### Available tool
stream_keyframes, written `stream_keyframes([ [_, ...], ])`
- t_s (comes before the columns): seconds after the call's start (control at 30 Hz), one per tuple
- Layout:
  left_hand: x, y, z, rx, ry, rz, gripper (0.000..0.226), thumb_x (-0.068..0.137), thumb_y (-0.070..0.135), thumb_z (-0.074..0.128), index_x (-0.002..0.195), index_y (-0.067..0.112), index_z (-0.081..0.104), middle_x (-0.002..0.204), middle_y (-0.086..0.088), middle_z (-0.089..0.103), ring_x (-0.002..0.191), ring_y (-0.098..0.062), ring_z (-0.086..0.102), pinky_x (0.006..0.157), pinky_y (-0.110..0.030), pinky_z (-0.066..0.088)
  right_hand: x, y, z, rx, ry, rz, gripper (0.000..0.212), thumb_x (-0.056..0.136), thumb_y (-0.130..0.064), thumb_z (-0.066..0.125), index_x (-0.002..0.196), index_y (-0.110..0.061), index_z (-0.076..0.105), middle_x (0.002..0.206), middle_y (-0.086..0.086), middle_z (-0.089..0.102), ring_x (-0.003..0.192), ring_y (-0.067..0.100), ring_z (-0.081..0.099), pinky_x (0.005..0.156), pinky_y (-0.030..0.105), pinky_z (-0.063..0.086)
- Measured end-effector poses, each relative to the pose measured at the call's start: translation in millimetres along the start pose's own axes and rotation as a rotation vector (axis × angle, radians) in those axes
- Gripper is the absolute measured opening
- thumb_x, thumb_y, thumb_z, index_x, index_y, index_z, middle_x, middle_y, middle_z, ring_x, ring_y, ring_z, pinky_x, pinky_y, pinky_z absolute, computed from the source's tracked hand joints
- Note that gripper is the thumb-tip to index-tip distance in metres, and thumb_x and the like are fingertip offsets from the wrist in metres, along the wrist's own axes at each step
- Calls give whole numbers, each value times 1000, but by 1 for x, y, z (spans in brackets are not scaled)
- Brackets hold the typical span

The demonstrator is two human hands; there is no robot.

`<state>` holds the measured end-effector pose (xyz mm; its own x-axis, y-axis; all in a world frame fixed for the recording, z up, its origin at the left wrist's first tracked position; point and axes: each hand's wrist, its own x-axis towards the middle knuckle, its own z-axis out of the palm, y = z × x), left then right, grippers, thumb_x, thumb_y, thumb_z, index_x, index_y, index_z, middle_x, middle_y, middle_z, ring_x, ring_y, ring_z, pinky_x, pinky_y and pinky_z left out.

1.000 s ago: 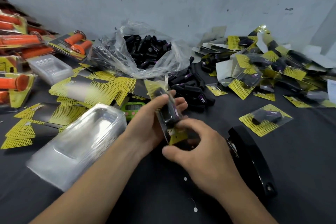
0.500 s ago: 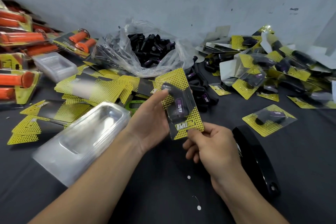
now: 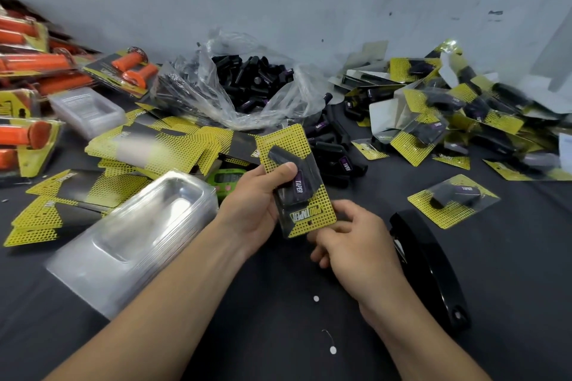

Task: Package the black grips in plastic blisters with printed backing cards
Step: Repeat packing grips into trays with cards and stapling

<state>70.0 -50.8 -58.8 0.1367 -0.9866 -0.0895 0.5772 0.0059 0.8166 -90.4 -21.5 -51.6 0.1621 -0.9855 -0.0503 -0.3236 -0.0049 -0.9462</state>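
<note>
since a second ago you've turned the pack from edge-on to face up at you, and your left thumb has slid onto the blister.

your left hand (image 3: 257, 204) grips the pack along its left side, thumb pressed over the black grip (image 3: 298, 192) sitting under the clear blister. your right hand (image 3: 356, 244) has its fingers curled and pinches the bottom edge of the yellow backing card (image 3: 284, 139). the pack is held up off the black table (image 3: 278, 334), tilted a bit, logo end nearest you.

left of your forearm lies a stack of empty blisters (image 3: 139, 226), with loose cards (image 3: 161, 145) fanned out behind it. the plastic bag (image 3: 253, 77) of loose grips sits at the back by the wall, more grips spilled just right of it. finished packs (image 3: 448, 108) are heaped on the far right, one single pack (image 3: 453, 199) lying apart. a black stapler (image 3: 433, 269) sits just right of your right wrist. orange grip packs (image 3: 28, 139) are stacked on the far left.
</note>
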Motion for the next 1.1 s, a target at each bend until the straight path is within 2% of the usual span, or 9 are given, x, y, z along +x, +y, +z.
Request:
stream_keyframes([
  [0.1,6,-1,-4,31,51,-20,19,99,8,59,115,3,67,104,-17,77,87,-26,77,67,-36,62,-7,-3,-10,-347,167,-262,35,95,-11,62,119,-36,64,75,-17,71,72,-3,66,60,7,48],
  [0.23,7,-3,-7,60,85,-46,21,98,7,61,117,4,68,106,-16,77,89,-27,77,74,-42,63,-30,-11,-39,-395,376,-520,27,92,-13,61,100,-35,73,78,-23,71,82,-8,65,68,1,44],
  [0.33,7,-4,-7,85,57,-36,20,98,3,59,115,4,69,109,-17,77,95,-30,76,86,-47,62,-36,-8,-78,-535,577,-397,18,94,-28,57,99,-33,74,75,-19,69,76,7,62,67,11,44],
  [0.4,6,-3,-6,93,50,-21,18,98,0,58,111,3,70,108,-18,76,96,-31,75,89,-49,61,-36,-2,-97,-764,459,-105,27,98,-46,52,105,-31,73,83,-9,69,82,18,59,72,33,46],
  [0.5,5,-3,-5,99,55,-15,17,98,-2,58,109,2,70,108,-19,76,95,-31,75,85,-46,63,-38,-1,-99,-644,130,116,55,99,-63,32,68,-24,58,65,-8,61,82,26,64,69,37,48],
  [0.63,4,-3,-3,99,70,-1,19,98,-1,58,113,2,69,111,-19,75,99,-34,73,92,-52,60,-40,-3,-73,-735,-49,72,43,87,-76,46,102,-37,56,99,-14,61,96,19,58,82,40,50],
  [0.7,4,-1,-3,92,81,17,19,98,-1,58,114,2,69,110,-19,75,98,-33,73,94,-52,59,-35,-5,-56,-910,-97,69,57,75,-75,61,116,-37,51,105,-15,54,93,18,52,77,37,45],
  [0.9,4,7,-5,37,65,71,20,100,2,54,115,4,67,109,-15,77,95,-27,76,77,-39,63,10,-25,-43,-679,-179,28,65,56,-60,72,114,-34,61,99,-12,69,91,16,67,78,39,58],
  [1.1,4,17,-7,-103,15,48,31,95,15,58,123,5,66,111,-11,75,103,-25,72,98,-42,54,8,-7,-31,-464,-242,-138,56,49,-57,70,101,-41,59,94,-20,68,82,-3,64,62,18,49],
])
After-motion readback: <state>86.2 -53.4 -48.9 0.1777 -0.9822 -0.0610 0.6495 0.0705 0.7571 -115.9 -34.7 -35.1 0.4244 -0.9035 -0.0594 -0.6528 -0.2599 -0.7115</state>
